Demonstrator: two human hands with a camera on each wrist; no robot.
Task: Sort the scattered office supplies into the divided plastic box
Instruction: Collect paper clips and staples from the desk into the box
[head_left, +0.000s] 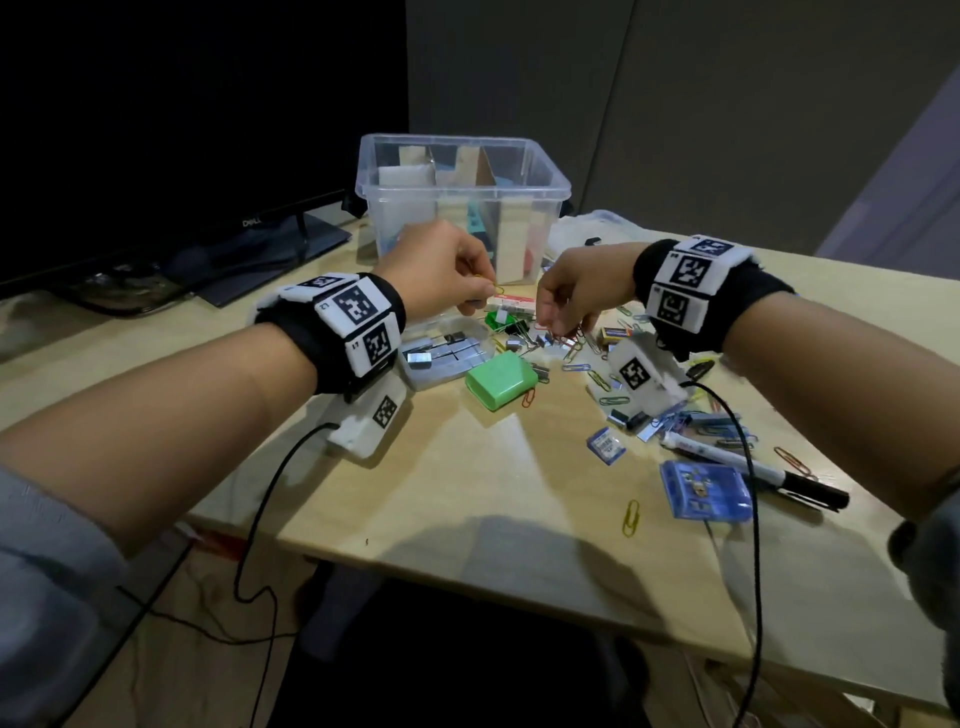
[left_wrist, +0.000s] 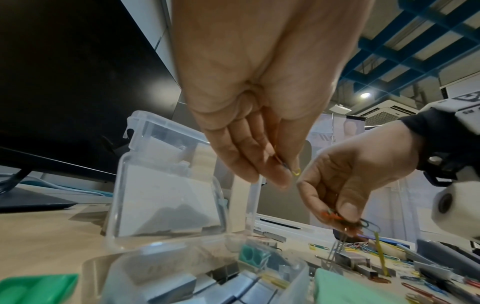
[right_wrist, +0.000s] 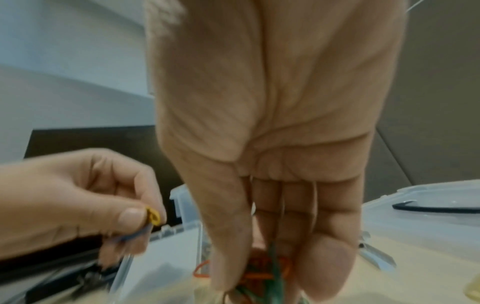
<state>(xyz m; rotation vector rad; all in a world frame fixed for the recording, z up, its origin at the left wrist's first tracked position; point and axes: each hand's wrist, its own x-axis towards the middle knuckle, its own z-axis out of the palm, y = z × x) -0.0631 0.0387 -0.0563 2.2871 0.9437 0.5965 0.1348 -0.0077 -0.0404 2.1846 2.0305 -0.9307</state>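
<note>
Paperclips: left hand pinches a yellow one, right hand grips a bunch.

Table: clips, marker, box

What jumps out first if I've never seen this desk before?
Two hands meet mid-table: the left hand pinches a yellow paper clip, and the right hand lifts a tangled bunch of colored clips. Behind them stands the clear divided box, with loose supplies scattered around the green case.

A pale wooden table stands before grey wall panels; a dark monitor sits at its left edge, cables trailing across the floor below.
</note>
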